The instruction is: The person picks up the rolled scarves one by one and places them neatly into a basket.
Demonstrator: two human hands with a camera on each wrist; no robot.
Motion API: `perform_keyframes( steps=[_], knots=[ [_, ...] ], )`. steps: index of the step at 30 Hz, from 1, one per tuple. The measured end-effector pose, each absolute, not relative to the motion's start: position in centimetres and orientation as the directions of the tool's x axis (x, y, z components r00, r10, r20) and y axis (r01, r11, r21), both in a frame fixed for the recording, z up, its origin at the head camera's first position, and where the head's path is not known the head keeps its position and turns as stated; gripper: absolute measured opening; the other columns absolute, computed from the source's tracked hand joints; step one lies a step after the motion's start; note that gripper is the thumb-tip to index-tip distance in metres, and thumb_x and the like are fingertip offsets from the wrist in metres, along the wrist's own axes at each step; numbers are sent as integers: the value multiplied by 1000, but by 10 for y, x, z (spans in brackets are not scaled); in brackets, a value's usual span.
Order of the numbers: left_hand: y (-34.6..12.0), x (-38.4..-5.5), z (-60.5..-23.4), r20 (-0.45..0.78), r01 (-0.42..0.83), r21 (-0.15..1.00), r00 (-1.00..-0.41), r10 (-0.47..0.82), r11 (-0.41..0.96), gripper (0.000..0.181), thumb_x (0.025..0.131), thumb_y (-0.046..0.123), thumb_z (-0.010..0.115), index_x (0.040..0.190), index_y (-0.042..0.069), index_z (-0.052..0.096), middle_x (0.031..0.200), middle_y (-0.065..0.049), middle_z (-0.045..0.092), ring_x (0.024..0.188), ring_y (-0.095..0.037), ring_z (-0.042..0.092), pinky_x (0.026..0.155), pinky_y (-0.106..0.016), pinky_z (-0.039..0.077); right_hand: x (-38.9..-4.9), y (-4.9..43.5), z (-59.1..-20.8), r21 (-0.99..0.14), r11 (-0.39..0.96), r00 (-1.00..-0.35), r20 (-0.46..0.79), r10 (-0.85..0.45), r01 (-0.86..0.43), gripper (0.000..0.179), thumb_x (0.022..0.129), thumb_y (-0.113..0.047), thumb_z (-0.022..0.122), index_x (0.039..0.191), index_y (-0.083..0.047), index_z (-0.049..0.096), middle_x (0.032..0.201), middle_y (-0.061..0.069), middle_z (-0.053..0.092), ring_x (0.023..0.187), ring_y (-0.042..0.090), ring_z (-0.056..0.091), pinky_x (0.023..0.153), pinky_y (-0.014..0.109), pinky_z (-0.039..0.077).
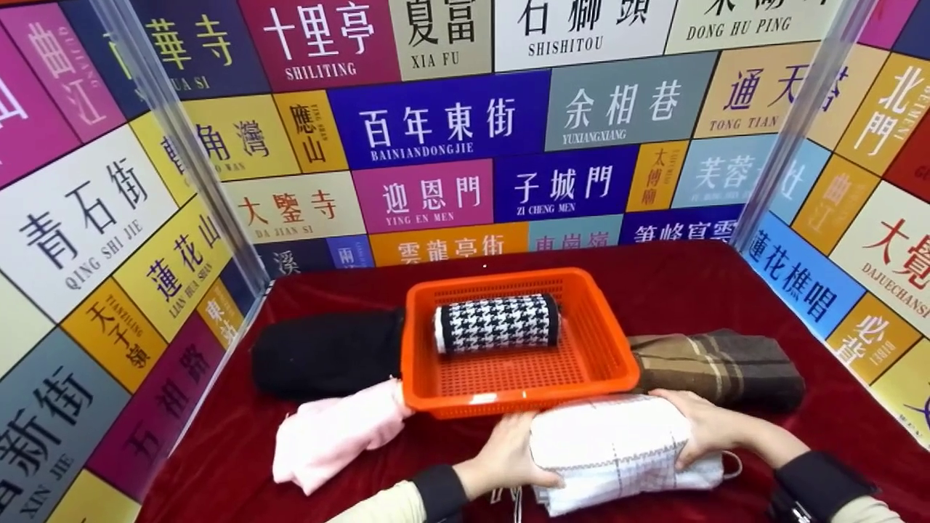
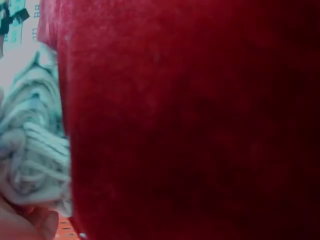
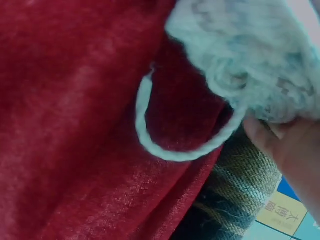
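Note:
In the head view a rolled white cloth with thin dark check lines (image 1: 614, 439) lies in front of the basket. My left hand (image 1: 508, 450) grips its left end and my right hand (image 1: 701, 428) grips its right end. The left wrist view shows the coiled layers of the white roll (image 2: 32, 135) with fingertips (image 2: 47, 225) below. A twisted white cord (image 3: 175, 156) hangs in a loop from the roll's end in the right wrist view. Just behind, an orange plastic basket (image 1: 519, 399) contains a black-and-white houndstooth roll (image 1: 500, 323).
To the basket's left lies a black rolled cloth (image 1: 327, 356), with a pink folded cloth (image 1: 338, 436) in front of it. A brown plaid roll (image 1: 719, 370) is on the right. Dark red velvet (image 1: 218, 443) covers the table, walled by colourful sign panels (image 1: 436, 120).

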State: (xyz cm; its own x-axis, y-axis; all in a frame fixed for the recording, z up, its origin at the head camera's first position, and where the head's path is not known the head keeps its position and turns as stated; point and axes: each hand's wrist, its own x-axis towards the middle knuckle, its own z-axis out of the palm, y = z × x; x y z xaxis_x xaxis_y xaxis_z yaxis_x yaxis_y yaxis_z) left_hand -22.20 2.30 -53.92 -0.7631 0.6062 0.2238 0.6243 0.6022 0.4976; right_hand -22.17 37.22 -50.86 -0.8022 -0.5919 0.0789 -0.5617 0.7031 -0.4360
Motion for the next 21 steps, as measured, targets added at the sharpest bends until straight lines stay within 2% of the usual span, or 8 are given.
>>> perform_keyframes(
  steps=[3, 6, 9, 15, 21],
  knots=[
    [23, -220, -540, 179, 596, 545, -770, 612, 590, 88, 49, 48, 85, 119, 10, 46, 105, 2, 54, 93, -9, 50, 84, -22, 41, -223, 373, -515, -425, 680, -789, 158, -594, -598, 98, 45, -39, 86, 122, 3, 45, 115, 12, 53, 103, 15, 48, 83, 28, 41],
    [24, -219, -539, 147, 541, 655, -776, 614, 527, 86, 49, 37, 87, 118, 9, 43, 105, 3, 52, 92, -6, 49, 84, -20, 42, -224, 373, -519, -444, 667, -793, 208, -573, -598, 89, 48, -37, 86, 120, -1, 48, 112, 4, 56, 97, 7, 51, 78, 26, 45],
    [25, -219, -537, 139, 481, 732, -798, 586, 482, 79, 51, 25, 86, 116, 11, 43, 103, 3, 55, 90, -6, 52, 81, -20, 44, -225, 373, -522, -484, 660, -812, 237, -534, -575, 83, 52, -33, 85, 121, -5, 49, 111, 0, 57, 95, 4, 52, 77, 25, 46],
    [27, -217, -533, 138, 426, 777, -834, 535, 464, 73, 54, 16, 83, 115, 14, 44, 101, 3, 59, 87, -7, 56, 76, -21, 46, -219, 372, -526, -705, 478, -825, 282, -490, -524, 82, 52, -6, 83, 124, -1, 45, 115, 1, 55, 101, 1, 50, 84, 15, 38],
    [27, -203, -523, 238, 483, 785, -814, 531, 389, 70, 52, 7, 80, 113, 14, 46, 99, 6, 58, 89, -5, 53, 78, -19, 45, -203, 370, -518, -692, 454, -817, 376, -437, -562, 83, 46, 0, 83, 122, -2, 48, 114, 0, 56, 103, 0, 50, 85, 10, 35]
  ],
)
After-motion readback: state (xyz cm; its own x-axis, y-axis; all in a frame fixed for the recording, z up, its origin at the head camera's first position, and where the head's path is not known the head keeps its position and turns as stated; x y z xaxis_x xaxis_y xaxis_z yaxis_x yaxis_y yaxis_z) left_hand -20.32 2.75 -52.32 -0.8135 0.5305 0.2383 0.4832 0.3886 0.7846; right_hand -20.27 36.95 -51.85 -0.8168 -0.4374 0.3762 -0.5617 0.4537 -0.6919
